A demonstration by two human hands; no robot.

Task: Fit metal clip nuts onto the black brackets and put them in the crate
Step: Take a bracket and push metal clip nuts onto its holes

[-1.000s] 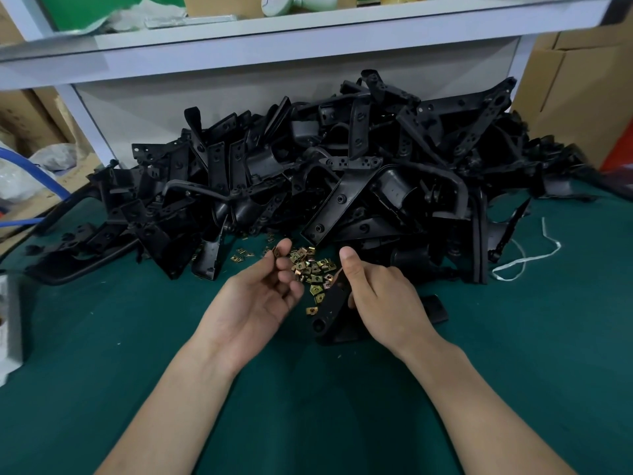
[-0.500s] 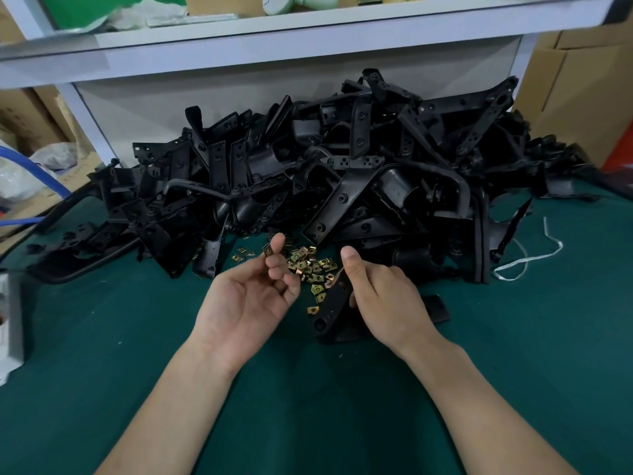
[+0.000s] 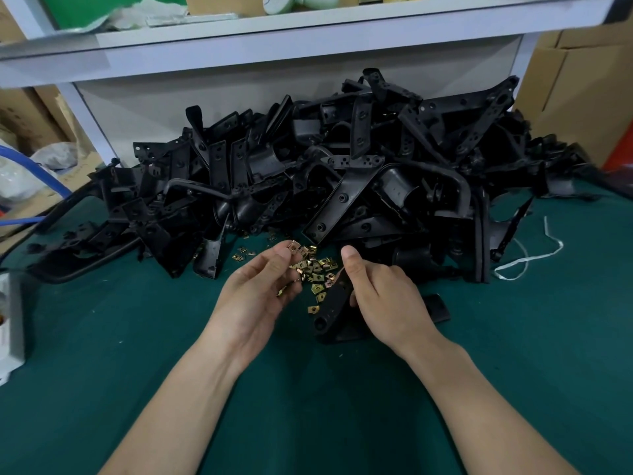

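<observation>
On the green worktop (image 3: 137, 337), in front of the bracket heap (image 3: 342, 173), we see L hand (image 3: 260, 286) pinching one clip nut (image 3: 294, 246) btwn thumb + fingertips, above the loose nuts (image 3: 318, 269); R hand (image 3: 383, 296) curled round a black bracket (image 3: 334, 303) just beside them.

Piled high across the far side of the green mat (image 3: 137, 337): black brackets (image 3: 342, 173), matte, with flat perforated arms and curved cup-shaped shells tangled at all angles. Just in front of the heap, in a small loose cluster: clip nuts (image 3: 318, 270), brass-yellow folded squares with a centre hole, lying every which way, with a few strays (image 3: 244, 258) off to the left. Pinched at the fingertips of the left hand (image 3: 257, 293), raised above the cluster: a single clip nut (image 3: 294, 247), flat face up. Gripped in the right hand (image 3: 387, 296), slanting down toward the mat: a single bracket (image 3: 334, 299), holed round end nearest, upper end beside the cluster's right edge
</observation>
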